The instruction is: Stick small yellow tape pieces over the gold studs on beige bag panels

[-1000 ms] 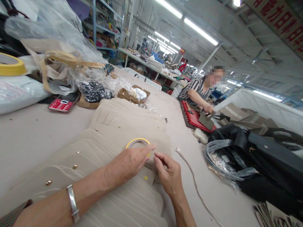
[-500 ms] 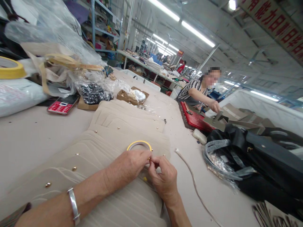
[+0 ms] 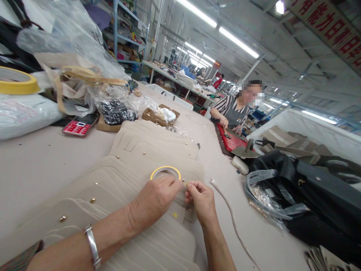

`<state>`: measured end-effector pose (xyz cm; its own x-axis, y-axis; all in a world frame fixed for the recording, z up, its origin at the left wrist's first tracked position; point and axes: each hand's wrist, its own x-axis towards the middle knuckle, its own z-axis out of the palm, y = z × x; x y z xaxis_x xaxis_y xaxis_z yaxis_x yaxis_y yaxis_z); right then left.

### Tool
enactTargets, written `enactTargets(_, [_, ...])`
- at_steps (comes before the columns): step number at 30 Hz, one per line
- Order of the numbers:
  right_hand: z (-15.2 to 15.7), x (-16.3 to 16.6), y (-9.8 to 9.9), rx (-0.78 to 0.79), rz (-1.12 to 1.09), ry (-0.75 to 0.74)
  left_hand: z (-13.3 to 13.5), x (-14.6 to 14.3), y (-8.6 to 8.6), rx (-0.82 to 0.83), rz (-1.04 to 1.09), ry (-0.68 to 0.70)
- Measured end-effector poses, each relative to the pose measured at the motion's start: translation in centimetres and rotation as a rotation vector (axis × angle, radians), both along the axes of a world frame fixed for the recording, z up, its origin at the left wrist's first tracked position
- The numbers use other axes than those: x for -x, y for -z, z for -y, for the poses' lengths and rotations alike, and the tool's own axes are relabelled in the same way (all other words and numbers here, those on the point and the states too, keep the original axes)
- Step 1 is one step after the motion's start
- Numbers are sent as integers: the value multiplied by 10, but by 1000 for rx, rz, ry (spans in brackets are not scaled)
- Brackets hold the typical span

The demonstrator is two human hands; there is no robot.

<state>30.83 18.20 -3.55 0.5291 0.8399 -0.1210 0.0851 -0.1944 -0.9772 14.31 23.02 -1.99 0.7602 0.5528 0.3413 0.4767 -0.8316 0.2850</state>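
My left hand is closed on a roll of yellow tape, which stands up behind its fingers. Just to the right, my right hand is pinched shut, with a bit of yellow at its fingertips that looks like a torn strip of the tape. A narrow gap separates the two hands. Under them spreads a layered stack of beige bag pieces dotted with gold studs. A small yellow scrap lies on the stack between my wrists.
At left are a larger yellow tape roll, plastic bags and a red-keyed phone. A cord runs along the right, beside black bags. Across the table, a co-worker holds a hammer over a red pad.
My hands have drawn slightly apart, the right one moving rightward with the yellow bit. The co-worker's hand has gone from the grey-brown piece to the hammer.
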Motion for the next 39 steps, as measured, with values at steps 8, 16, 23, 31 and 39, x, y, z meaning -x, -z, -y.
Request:
enactTargets(8, [-9, -6, 6, 60, 288, -79, -2, -8, -4, 174, -342, -63])
enactTargets(16, [-17, -1, 6, 46, 747, -116, -2, -7, -5, 199, -359, -75])
enactTargets(23, [-3, -10, 20, -9, 456, -26, -4, -5, -3, 203, -327, -143])
enactTargets(31, [-10, -2, 15, -52, 842, -82, -5, -4, -4, 192, -301, -125])
enactTargets(39, [-10, 2, 13, -49, 860, -88, -12, 2, 1, 76, -115, -217])
